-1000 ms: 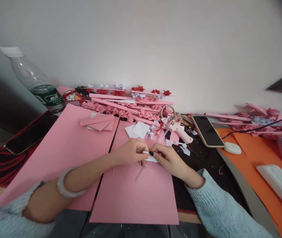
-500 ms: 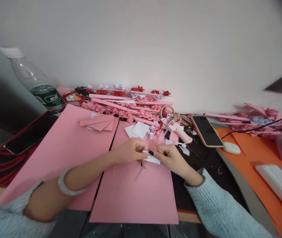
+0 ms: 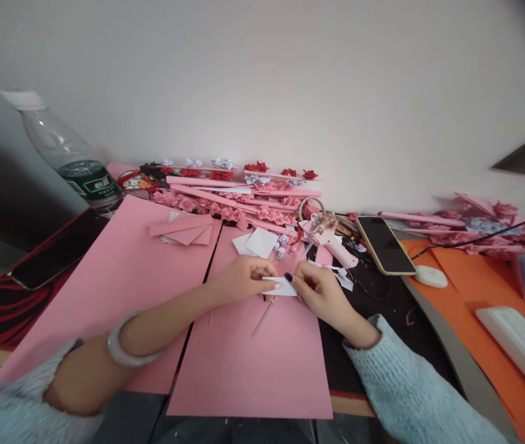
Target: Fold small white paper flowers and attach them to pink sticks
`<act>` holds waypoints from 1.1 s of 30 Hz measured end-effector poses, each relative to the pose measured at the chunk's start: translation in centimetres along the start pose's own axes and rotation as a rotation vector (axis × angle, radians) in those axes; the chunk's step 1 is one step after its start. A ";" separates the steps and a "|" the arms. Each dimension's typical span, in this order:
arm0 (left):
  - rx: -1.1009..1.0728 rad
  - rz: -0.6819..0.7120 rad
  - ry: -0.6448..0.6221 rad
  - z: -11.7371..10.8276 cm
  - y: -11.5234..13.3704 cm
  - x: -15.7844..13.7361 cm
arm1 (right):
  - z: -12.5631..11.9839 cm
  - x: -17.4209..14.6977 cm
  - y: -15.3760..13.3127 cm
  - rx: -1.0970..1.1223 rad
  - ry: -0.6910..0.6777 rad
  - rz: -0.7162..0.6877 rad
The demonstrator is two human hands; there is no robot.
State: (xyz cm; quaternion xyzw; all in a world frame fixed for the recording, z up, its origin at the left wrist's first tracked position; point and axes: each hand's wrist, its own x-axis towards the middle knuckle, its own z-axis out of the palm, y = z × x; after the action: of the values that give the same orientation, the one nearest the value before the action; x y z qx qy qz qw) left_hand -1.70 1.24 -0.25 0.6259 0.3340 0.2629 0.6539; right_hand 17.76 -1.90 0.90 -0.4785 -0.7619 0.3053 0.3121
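Note:
A small piece of white paper (image 3: 280, 287) is held up between my two hands over a pink sheet (image 3: 248, 370). My left hand (image 3: 246, 280) pinches its left end, thumb on top and fingers curled behind. At the right end, my right hand (image 3: 320, 288) grips the edge between thumb and fingers. Below my left fingers a thin pale stick (image 3: 262, 319) slants down toward the sheet; whether it is held I cannot tell. Just beyond my hands lie white paper squares (image 3: 261, 242) and a pink glue gun (image 3: 334, 243).
Pink rolled stems and paper flowers (image 3: 235, 200) line the wall. A water bottle (image 3: 93, 182) leans at the left, near folded pink papers (image 3: 186, 229) and a dark phone (image 3: 45, 265). To the right are another phone (image 3: 386, 245), orange sheets (image 3: 456, 277) and a white box (image 3: 519, 348).
The white paper has turned so more of its flat face shows. My right thumb has shifted slightly up and right along it; my left hand stays in place.

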 end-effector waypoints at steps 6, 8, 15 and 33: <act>0.047 0.032 0.028 0.0 0.0 0.0 | 0.1 0.0 -0.3 0.011 -0.052 0.013; 0.061 0.037 0.022 0.0 0.1 -0.1 | 0.1 -0.1 -0.3 0.018 -0.053 0.014; 0.164 0.057 0.061 0.0 0.3 -0.2 | 0.2 -0.2 -0.2 0.030 -0.054 0.021; 0.376 0.075 0.250 -0.4 0.7 -0.1 | 0.1 -0.1 -0.2 0.044 0.024 0.021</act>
State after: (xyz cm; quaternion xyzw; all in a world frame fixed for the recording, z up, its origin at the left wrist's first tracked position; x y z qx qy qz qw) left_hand -2.00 1.44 0.41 0.7112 0.4322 0.2956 0.4691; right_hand 17.62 -2.07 0.92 -0.4829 -0.7462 0.3194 0.3286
